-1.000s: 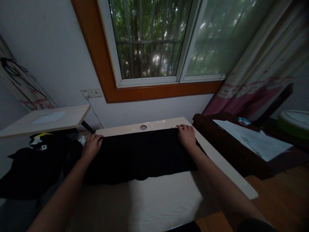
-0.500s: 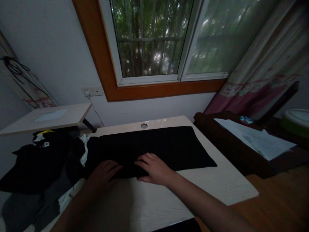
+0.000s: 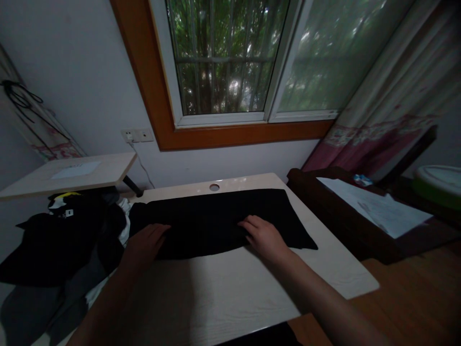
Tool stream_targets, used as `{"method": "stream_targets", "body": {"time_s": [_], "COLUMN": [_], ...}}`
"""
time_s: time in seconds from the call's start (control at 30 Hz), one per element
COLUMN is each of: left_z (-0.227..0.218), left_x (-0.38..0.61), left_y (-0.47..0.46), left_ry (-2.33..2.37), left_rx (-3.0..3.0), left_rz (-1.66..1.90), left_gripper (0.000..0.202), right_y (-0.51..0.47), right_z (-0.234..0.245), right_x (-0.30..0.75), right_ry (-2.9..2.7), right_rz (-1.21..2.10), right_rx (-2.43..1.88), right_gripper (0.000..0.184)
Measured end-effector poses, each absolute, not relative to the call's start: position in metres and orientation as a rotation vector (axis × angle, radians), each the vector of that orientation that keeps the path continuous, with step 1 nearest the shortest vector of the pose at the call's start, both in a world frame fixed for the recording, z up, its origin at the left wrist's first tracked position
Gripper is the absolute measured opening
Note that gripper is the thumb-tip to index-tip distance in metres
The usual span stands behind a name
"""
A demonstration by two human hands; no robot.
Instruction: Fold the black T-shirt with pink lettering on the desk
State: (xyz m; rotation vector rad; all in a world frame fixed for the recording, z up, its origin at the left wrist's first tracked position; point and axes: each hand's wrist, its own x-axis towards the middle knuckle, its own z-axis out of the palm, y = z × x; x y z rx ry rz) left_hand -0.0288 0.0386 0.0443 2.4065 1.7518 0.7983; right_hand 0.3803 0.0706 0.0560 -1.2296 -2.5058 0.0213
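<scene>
A black garment [image 3: 209, 221] lies folded in a long, flat strip across the pale table. At its near left part is my left hand [image 3: 144, 242], with fingers bent over the cloth and the thumb mostly hidden. My right hand [image 3: 264, 235] grips the near edge right of the middle, fingers and thumb drawn together on the fabric. Between the two hands the near edge bows slightly toward me. The dark cloth hides its layers and folds.
A heap of dark clothes [image 3: 72, 240] sits at the table's left, below a raised wooden shelf [image 3: 108, 170]. The table [image 3: 230, 283] has a round cable hole [image 3: 214, 187] at the back. Right of it stands dark furniture with a white sheet [image 3: 370, 206].
My right hand has slid right along the near edge, and its fingers have drawn in. My left hand has shifted slightly left and away from me. The near edge lies a little farther back.
</scene>
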Motion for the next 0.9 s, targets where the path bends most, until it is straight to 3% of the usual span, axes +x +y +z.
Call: {"method": "stream_targets", "body": {"time_s": [0.13, 0.3, 0.4, 0.53, 0.7, 0.9], "left_z": [0.027, 0.019, 0.023, 0.037, 0.055, 0.038], "left_x": [-0.039, -0.066, -0.085, -0.097, -0.092, -0.099], "left_y": [0.030, 0.015, 0.011, 0.014, 0.015, 0.008], "left_ry": [1.677, 1.674, 1.677, 1.815, 1.914, 1.967], "left_rx": [2.448, 2.474, 2.548, 2.587, 2.644, 2.495], "left_rz": [0.585, 0.352, 0.324, 0.429, 0.697, 0.804], "left_gripper": [0.028, 0.052, 0.050, 0.040, 0.036, 0.034], "right_y": [0.073, 0.066, 0.058, 0.050, 0.061, 0.070], "right_z": [0.057, 0.042, 0.033, 0.028, 0.039, 0.074], "right_x": [0.416, 0.458, 0.479, 0.501, 0.528, 0.565], "right_ry": [-2.493, -2.468, -2.457, -2.452, -2.367, -2.193], "right_rz": [-0.066, -0.093, -0.026, 0.169, 0.278, 0.117], "right_rx": [-1.308, -1.358, -1.390, -1.445, -1.470, -1.368], "right_gripper": [0.039, 0.038, 0.031, 0.018, 0.020, 0.016]}}
